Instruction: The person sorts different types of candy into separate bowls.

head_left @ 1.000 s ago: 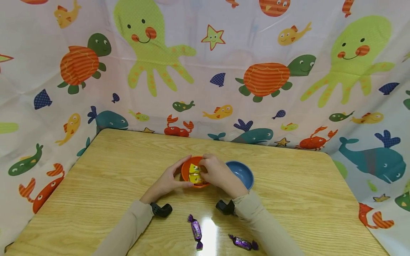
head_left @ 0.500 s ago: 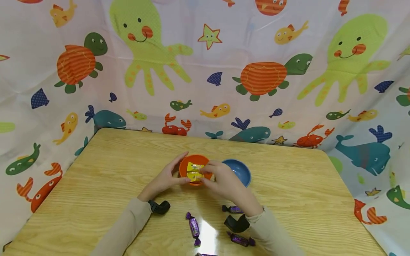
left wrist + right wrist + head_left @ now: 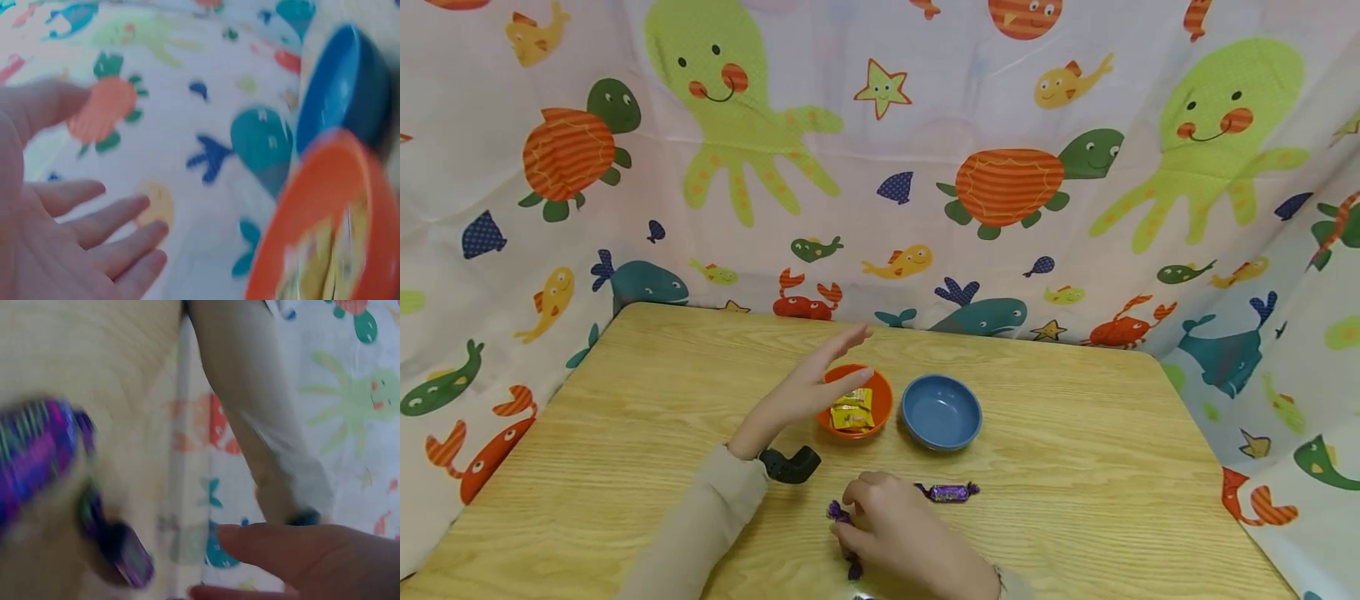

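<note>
My left hand (image 3: 801, 392) hovers over the left side of the orange bowl (image 3: 886, 408), fingers straight and holding nothing. Yellow-wrapped candies (image 3: 852, 410) lie inside that bowl; the left wrist view shows the bowl (image 3: 369, 250) beside the spread palm. Lower down, my right hand (image 3: 910, 533) reaches over a purple-wrapped candy (image 3: 839, 512) and covers part of it. In the blurred right wrist view, the thumb (image 3: 262, 547) stands apart from the purple candies (image 3: 31, 456). A second purple candy (image 3: 951, 493) lies just beyond the right hand.
A blue bowl (image 3: 942, 412) stands right of the orange one, with no contents visible. The wooden table (image 3: 1075, 450) extends to both sides, backed by a sea-animal curtain (image 3: 850, 183). A black wrist camera (image 3: 790, 465) sits on my left wrist.
My right hand has left the orange bowl and come down toward me to the purple candy. The left hand has lifted off the bowl's rim, uncovering the yellow candies.
</note>
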`<move>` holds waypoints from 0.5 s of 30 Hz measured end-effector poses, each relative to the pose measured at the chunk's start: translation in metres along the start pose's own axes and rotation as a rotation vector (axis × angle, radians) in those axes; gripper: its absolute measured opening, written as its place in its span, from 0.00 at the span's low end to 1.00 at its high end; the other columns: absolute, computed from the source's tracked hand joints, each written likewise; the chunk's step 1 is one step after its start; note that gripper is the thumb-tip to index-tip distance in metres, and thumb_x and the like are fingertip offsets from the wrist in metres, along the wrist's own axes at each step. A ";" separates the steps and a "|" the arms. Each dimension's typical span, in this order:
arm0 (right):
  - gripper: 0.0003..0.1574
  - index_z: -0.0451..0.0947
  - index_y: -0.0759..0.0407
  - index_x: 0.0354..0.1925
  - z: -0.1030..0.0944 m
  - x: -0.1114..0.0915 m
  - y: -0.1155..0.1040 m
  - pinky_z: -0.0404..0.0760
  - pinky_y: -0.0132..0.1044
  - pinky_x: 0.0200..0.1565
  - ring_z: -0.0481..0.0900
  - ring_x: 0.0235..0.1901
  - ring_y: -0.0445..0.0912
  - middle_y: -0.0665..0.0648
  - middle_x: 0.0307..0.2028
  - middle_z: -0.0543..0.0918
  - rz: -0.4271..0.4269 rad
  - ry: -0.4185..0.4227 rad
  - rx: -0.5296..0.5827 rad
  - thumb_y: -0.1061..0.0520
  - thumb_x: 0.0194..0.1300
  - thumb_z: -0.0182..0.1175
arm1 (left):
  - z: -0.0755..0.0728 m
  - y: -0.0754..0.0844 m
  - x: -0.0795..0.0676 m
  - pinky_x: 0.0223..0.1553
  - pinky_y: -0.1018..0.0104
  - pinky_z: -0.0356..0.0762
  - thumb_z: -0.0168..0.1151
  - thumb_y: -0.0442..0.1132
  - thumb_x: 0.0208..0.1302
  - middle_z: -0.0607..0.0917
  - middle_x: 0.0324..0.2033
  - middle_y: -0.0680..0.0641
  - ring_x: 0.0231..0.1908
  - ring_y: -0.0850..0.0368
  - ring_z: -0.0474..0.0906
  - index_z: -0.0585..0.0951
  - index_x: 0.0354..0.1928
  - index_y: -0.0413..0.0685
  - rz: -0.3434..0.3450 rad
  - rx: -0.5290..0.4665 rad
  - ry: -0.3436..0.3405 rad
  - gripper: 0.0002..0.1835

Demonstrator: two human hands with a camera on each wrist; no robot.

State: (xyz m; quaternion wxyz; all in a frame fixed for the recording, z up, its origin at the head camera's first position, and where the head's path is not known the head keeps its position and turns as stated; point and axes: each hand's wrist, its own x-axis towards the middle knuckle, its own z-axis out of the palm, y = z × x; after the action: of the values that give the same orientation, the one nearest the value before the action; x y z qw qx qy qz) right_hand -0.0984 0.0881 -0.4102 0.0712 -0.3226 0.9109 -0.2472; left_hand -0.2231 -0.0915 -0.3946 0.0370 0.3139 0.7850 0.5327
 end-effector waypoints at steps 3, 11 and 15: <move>0.16 0.83 0.55 0.34 0.010 -0.003 -0.006 0.70 0.26 0.25 0.68 0.25 0.33 0.42 0.25 0.72 0.038 -0.068 -0.057 0.44 0.61 0.69 | 0.012 0.011 0.006 0.71 0.47 0.55 0.54 0.41 0.76 0.64 0.72 0.42 0.72 0.47 0.57 0.56 0.77 0.46 0.006 -0.052 -0.044 0.33; 0.22 0.84 0.56 0.38 0.024 -0.006 -0.012 0.79 0.33 0.28 0.77 0.31 0.39 0.48 0.30 0.79 0.098 -0.105 -0.193 0.41 0.56 0.72 | 0.051 0.017 0.009 0.73 0.53 0.49 0.47 0.41 0.79 0.55 0.76 0.45 0.75 0.53 0.49 0.47 0.79 0.45 -0.095 -0.162 -0.161 0.34; 0.16 0.84 0.56 0.35 0.028 -0.006 -0.013 0.78 0.34 0.25 0.77 0.29 0.41 0.49 0.28 0.78 0.090 -0.063 -0.224 0.47 0.54 0.73 | 0.059 0.017 0.009 0.74 0.55 0.46 0.45 0.42 0.80 0.49 0.78 0.47 0.76 0.54 0.44 0.44 0.79 0.45 -0.134 -0.251 -0.178 0.34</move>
State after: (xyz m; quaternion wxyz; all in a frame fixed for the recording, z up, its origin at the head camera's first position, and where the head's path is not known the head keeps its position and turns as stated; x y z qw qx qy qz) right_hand -0.0783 0.0724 -0.4283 0.0746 -0.2949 0.9437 -0.1303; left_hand -0.1991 -0.0350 -0.4026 0.1807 0.2996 0.7252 0.5931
